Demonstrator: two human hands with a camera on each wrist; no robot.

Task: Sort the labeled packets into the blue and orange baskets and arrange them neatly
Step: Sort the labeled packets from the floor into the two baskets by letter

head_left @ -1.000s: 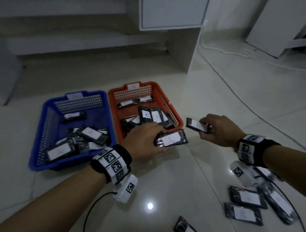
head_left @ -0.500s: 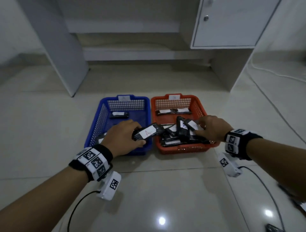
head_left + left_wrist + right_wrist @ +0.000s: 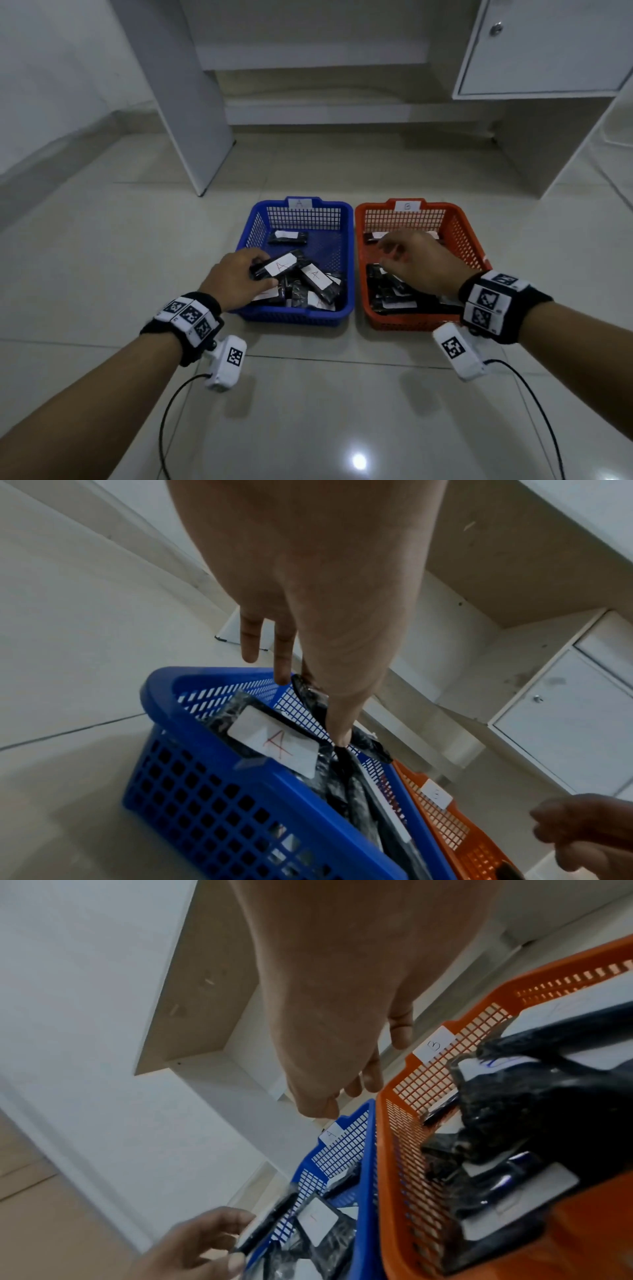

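The left hand pinches one end of a black packet with a white label marked A; from the hand the packet runs toward 2 o'clock, over the near half of the blue basket. In the left wrist view the thumb presses on the wrapper while two other fingers stick out straight over the basket's far rim. Under the held packet lies a loose pile of more A packets at the basket's 6 o'clock end, and a single packet lies flat toward 12 o'clock.

The right hand hovers over the orange basket, fingers loosely curled and pointing toward 10 o'clock, holding nothing. A dark heap of packets sits below it at about 7 o'clock, and another packet lies near the far wall.

The two baskets stand side by side, just about touching, blue at 9 o'clock of orange. Each carries a small tag on its far rim: A on blue, B on orange.

They rest on a glossy pale tiled floor. At 12 o'clock stands a white desk, with a cupboard door at 1 o'clock.
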